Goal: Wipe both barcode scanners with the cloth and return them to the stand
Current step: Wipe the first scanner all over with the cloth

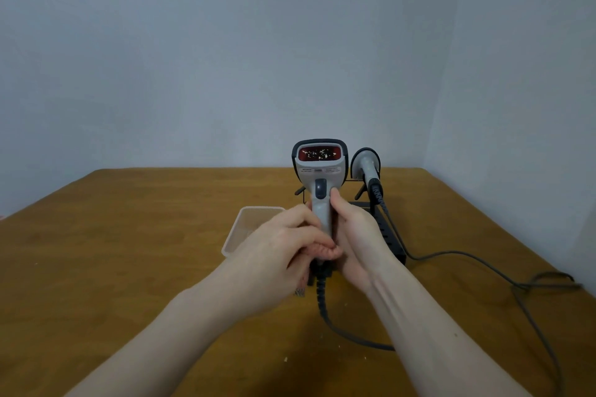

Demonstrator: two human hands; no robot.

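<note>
Near scanner (319,171) held upright above worktop (129,267), red window speckled, facing person. Right hand (354,235) fingers clamped on handle to steady it. Left hand (283,245) fingers curled at handle base, cloth not visible. Second scanner (366,164) rests in stand (387,235).

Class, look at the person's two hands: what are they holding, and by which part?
Both hands, left and right, grip the upright barcode scanner by its handle, below the trigger. Whether a cloth is also held cannot be told.
</note>
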